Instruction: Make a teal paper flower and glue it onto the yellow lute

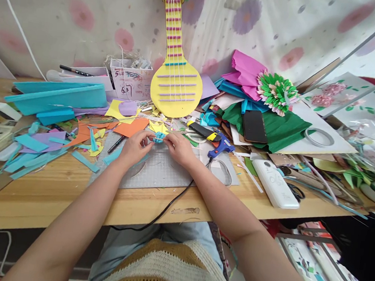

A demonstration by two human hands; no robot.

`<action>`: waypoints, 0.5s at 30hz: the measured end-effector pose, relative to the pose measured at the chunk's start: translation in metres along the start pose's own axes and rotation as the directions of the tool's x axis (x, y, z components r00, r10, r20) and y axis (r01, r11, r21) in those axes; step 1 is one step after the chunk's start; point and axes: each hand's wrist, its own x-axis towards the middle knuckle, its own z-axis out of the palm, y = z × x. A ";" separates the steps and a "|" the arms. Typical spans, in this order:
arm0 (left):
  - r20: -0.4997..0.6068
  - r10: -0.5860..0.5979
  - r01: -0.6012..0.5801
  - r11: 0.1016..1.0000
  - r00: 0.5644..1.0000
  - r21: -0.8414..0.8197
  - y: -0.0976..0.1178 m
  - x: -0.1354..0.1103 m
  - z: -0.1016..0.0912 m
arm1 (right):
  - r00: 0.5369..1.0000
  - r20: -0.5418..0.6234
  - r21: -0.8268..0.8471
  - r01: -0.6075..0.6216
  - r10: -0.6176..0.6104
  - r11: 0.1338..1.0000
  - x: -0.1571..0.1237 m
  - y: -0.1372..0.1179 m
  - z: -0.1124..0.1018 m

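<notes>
Floral cloth (86, 18) hangs behind a wooden table (68, 195) that is buried in paper scraps. Near the middle of the table, a little back from its near edge, lies a grey cutting mat (160, 173), and both hands meet over the mat's far edge. The left hand (136, 147) and the right hand (180, 148), fingers drawn together, each pinch one end of a small turquoise paper piece (159, 137). It sits between them just above the mat, too small for me to make out its shape. Just right of the right hand a blue glue gun (221, 145) lies on its side, its black cord (177, 198) running past the mat's corner and over the near edge. Farther right, a white remote control (275, 184) lies toward the near edge, with a black phone (253, 126) on green paper (285, 128) behind it. A yellow paper guitar (176, 85) leans against the cloth at the far edge, and a turquoise box (58, 93) lies toward the far left corner.
</notes>
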 end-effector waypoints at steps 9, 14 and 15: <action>0.047 0.022 -0.021 1.000 0.999 -0.019 -0.006 0.002 -0.005 | 1.000 0.001 0.049 0.015 -0.015 0.999 0.000 0.001 -0.001; 0.049 0.006 -0.005 1.000 0.999 -0.024 -0.011 0.003 -0.006 | 1.000 0.016 0.050 0.022 -0.022 0.999 0.000 0.002 0.000; 0.049 0.003 -0.002 1.000 0.999 -0.020 -0.012 0.003 -0.006 | 1.000 0.022 0.048 0.021 -0.022 0.999 0.000 0.002 0.000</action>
